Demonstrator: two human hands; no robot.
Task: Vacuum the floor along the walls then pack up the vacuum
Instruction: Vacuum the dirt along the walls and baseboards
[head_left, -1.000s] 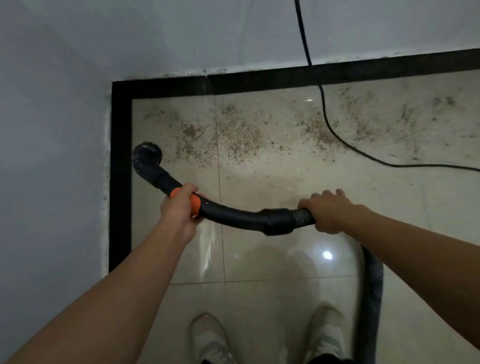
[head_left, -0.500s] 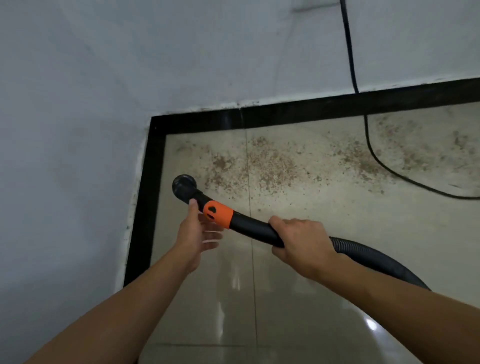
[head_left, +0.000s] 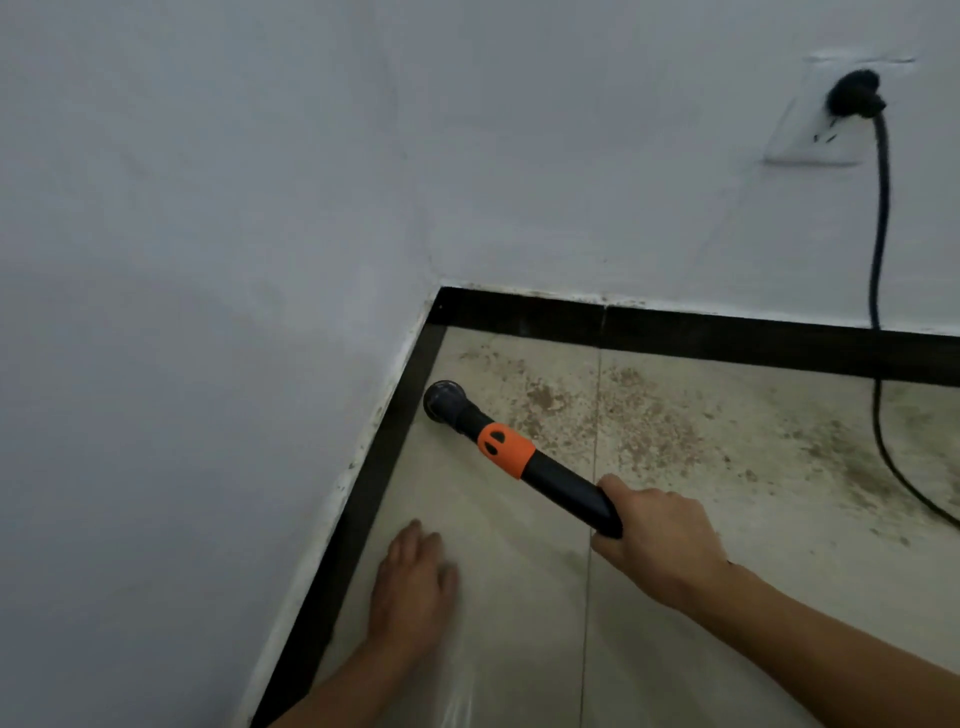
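A black vacuum wand (head_left: 561, 483) with an orange collar (head_left: 506, 449) slants toward the room's corner. Its round nozzle end (head_left: 444, 402) sits on the tile beside the black skirting of the left wall. My right hand (head_left: 657, 535) is shut on the wand's rear part, hiding the hose behind it. My left hand (head_left: 415, 582) is off the wand, fingers spread, low over the pale tile near the left skirting. Brown dirt (head_left: 623, 426) is scattered over the tiles ahead of the nozzle and to the right.
Two white walls meet at a corner (head_left: 439, 288), each edged with black skirting (head_left: 727, 338). A black plug (head_left: 854, 96) sits in a wall socket (head_left: 810, 140) at upper right. Its power cord (head_left: 878, 364) hangs down and trails across the dirty floor to the right.
My left hand has let go of the wand and dropped toward the floor. My right hand slid further up the wand. The view has lifted, showing the socket.
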